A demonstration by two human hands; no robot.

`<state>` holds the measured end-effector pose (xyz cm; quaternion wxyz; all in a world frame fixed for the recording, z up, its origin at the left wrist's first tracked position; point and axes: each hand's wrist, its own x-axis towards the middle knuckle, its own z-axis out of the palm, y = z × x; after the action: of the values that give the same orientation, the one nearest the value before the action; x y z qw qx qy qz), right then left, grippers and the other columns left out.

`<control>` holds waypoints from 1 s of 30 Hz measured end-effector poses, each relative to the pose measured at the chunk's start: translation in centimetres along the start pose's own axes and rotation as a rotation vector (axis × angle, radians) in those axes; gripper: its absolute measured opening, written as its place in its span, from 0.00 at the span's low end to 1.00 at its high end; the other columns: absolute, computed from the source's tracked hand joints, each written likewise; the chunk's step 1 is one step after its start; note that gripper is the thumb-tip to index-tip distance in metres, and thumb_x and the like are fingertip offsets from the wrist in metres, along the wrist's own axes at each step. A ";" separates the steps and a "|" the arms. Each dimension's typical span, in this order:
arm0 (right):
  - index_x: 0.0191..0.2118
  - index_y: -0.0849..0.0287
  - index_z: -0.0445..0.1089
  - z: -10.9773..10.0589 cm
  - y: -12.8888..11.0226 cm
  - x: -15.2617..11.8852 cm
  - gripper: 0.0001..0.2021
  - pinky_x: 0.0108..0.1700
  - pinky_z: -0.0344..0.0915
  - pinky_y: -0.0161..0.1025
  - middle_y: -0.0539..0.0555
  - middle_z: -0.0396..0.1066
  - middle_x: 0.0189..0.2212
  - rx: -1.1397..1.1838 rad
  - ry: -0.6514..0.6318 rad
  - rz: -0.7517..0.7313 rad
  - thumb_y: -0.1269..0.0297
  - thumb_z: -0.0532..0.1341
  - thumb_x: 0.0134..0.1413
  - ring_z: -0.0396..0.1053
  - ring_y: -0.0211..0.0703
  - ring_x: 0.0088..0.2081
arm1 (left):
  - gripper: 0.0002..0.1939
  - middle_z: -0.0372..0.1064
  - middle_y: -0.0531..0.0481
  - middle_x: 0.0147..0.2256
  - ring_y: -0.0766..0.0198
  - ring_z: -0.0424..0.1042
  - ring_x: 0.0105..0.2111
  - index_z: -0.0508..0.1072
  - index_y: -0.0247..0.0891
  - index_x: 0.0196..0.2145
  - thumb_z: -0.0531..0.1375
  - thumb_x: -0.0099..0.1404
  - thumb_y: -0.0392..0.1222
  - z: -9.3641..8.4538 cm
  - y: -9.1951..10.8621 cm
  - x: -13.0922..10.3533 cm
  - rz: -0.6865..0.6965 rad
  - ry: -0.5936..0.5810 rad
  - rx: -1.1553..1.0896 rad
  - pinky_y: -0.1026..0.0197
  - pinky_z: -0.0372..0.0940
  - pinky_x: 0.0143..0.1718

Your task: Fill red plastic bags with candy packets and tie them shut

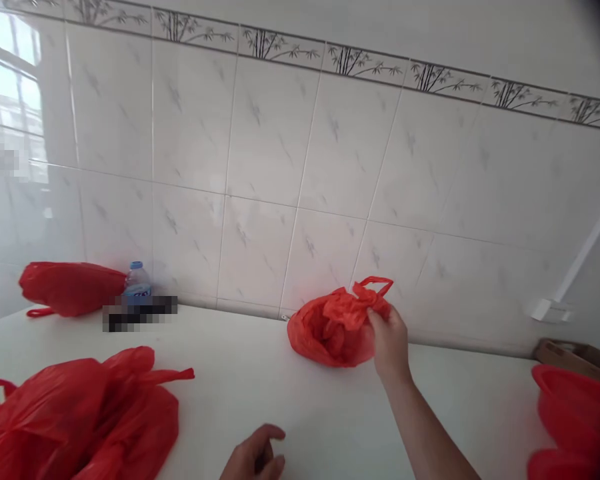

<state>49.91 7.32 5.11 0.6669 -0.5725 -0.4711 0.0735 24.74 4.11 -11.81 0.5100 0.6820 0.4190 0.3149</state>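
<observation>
The right hand I'm watching through the head camera is closed, its thumb pressed against gathered plastic at the right side of the small red bag; its fingertips are partly hidden from me by the folds. The left hand sits low at the bottom edge of my view, loosely half open, fingers curled and a gap beside the thumb, with nothing that I can see in its grasp. The small red bag is slumped on the white table, right of the middle and near the back edge by the wall, its crumpled folds facing me and one handle loop sticking up above the hand. Nearest the left hand on its own side I have a large red bag, bulging, with one tied-looking end pointing right. Behind that, by the wall, lies another red bag, and just beside it stands a plastic bottle with a blue cap; a dark item in front of the bottle is too pixelated for me to name. At my far right, red basins are cut off by the picture's edge, near a brown box. The tiled wall carries a bamboo-patterned border.
</observation>
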 end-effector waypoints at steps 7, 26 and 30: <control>0.60 0.52 0.58 -3.4 4.4 -16.4 0.30 0.61 0.56 0.46 0.56 0.56 0.61 -0.218 -0.645 -0.322 0.71 0.56 0.48 0.54 0.49 0.62 | 0.42 0.53 0.36 0.60 0.52 0.65 0.51 0.38 0.47 0.65 0.50 0.60 0.66 0.6 4.7 -1.5 -0.156 -0.020 -0.655 0.52 0.64 0.44; 0.50 0.54 0.67 -12.2 8.7 -16.9 0.18 0.53 0.65 0.51 0.58 0.60 0.56 -0.441 -0.154 0.093 0.56 0.56 0.54 0.61 0.53 0.56 | 0.09 0.69 0.54 0.27 0.66 0.67 0.29 0.68 0.38 0.28 0.63 0.57 0.45 -1.8 6.4 -0.4 0.020 0.136 -0.601 0.57 0.65 0.41; 0.41 0.56 0.65 -11.3 3.6 -18.0 0.10 0.49 0.64 0.51 0.60 0.63 0.50 -0.364 0.156 -0.156 0.60 0.58 0.53 0.62 0.53 0.52 | 0.10 0.71 0.53 0.28 0.65 0.68 0.30 0.66 0.39 0.27 0.64 0.56 0.44 -1.3 6.4 -1.4 -0.022 0.109 -0.566 0.58 0.66 0.40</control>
<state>49.80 -10.80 -6.55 0.5908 -0.6493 -0.4664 -0.1091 24.56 2.57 -5.31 0.6600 0.4900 0.3489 0.4500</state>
